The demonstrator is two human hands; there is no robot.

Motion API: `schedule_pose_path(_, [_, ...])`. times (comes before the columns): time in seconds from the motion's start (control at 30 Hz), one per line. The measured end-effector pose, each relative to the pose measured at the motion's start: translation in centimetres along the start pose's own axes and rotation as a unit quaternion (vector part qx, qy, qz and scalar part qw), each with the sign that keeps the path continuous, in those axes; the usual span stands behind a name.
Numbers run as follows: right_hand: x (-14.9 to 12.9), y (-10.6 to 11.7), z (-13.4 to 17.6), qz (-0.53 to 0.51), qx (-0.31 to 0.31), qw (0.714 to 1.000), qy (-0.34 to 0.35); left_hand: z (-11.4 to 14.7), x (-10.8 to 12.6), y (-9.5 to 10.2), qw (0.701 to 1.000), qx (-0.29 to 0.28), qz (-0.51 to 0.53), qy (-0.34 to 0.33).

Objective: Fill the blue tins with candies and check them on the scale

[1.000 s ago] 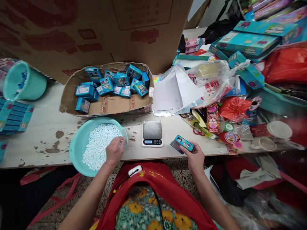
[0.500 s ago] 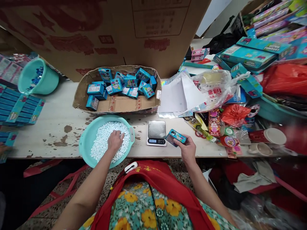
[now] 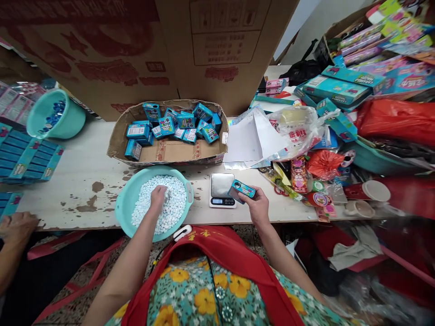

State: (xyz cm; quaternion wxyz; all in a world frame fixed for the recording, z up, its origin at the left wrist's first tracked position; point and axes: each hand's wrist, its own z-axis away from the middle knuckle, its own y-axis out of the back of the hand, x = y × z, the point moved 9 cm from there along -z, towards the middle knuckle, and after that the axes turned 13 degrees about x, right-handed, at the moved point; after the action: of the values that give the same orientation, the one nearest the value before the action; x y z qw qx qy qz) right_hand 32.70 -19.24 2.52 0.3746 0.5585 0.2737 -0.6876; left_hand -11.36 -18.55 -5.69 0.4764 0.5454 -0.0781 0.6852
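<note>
My left hand (image 3: pixel 158 199) is in the turquoise basin (image 3: pixel 123 192), its fingers curled around some small white pellets (image 3: pixel 173 210) just above the heap. My right hand (image 3: pixel 258 206) grips a small blue printed box (image 3: pixel 244 189) between thumb and fingers. A dark round spot shows on the box's upper face. The box is held over the right edge of a small digital scale (image 3: pixel 222 185), whose display is lit. Behind the basin, a cut-down cardboard tray (image 3: pixel 149 155) holds several similar blue boxes (image 3: pixel 166 126).
A large carton (image 3: pixel 176 59) rises behind the tray. At left are a turquoise bucket (image 3: pixel 76 118) with blue pieces, stacked blue packs (image 3: pixel 30 158) and another person's hand (image 3: pixel 18 226). Papers (image 3: pixel 244 140), plastic bags (image 3: pixel 295 129) and a red cup (image 3: pixel 356 191) clutter the right side.
My left hand has drawn its fingers together and gathered pellets. My right hand has brought the box slightly left, over the scale. The other person's hand has come further into view.
</note>
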Motion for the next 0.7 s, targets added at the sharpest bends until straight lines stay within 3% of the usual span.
schedule_pose_path(0.13, [0.1,0.2,-0.4,0.002,0.006,1.000,-0.002,0.0,-0.4,0.8,0.981,-0.025,0.159,0.110])
schedule_pose_path(0.3, [0.5,-0.4,-0.7,0.015,-0.006,1.000,0.002,0.5,-0.7,0.1,0.933,-0.063,0.281,0.215])
schedule_pose_path(0.5, [0.7,-1.6,-1.0,0.025,-0.029,0.999,0.007,1.4,-0.7,-1.5,0.887,-0.084,0.362,0.274])
schedule_pose_path(0.7, [0.5,-2.5,-1.3,0.019,-0.042,0.999,-0.001,2.1,-0.7,-2.1,0.868,-0.085,0.382,0.305])
